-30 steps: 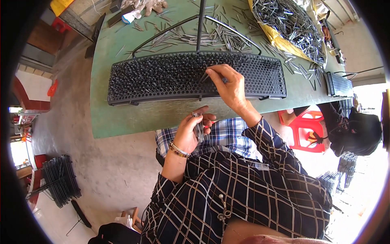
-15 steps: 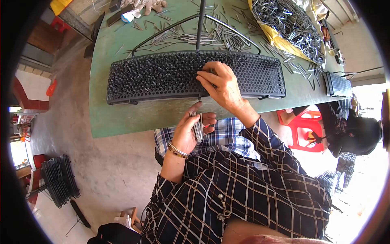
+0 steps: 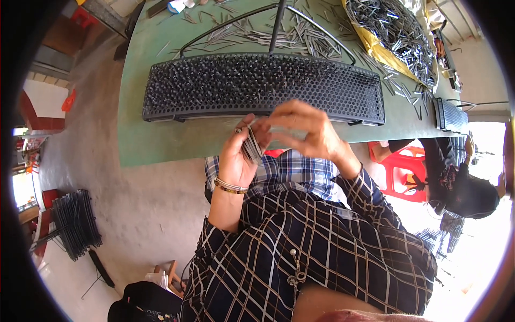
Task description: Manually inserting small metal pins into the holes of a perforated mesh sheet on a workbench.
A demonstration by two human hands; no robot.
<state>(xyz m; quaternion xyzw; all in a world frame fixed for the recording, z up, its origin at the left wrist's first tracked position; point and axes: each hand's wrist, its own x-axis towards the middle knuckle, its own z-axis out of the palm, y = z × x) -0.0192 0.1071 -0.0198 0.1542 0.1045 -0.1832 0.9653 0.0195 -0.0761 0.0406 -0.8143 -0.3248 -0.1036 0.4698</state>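
Observation:
My left hand (image 3: 236, 155) is closed around a small bundle of thin grey metal rods (image 3: 251, 149), held just off the table's near edge. Beside it, my right hand (image 3: 314, 131) is slightly blurred, thumb and fingers apart and pointing toward the bundle. I can see nothing in it. Beyond both hands lies a long, curved black perforated rack (image 3: 348, 88) with rows of round holes. Short dark rods (image 3: 209, 80) fill its left and middle holes densely, while holes toward the right show bare. A black wire frame (image 3: 278, 29) runs from its far side.
Loose rods (image 3: 316, 40) lie scattered on the green table (image 3: 161, 145) behind the rack. A yellow-edged sack (image 3: 397, 37) heaped with rods is at the far right. Another rack (image 3: 450, 114) lies at the right edge. A person in black (image 3: 466, 188) is near red stools (image 3: 397, 180).
My right hand has come off the rack and moved back toward my left hand. The left hand has shifted slightly up and left with its bundle. The view has tilted a little.

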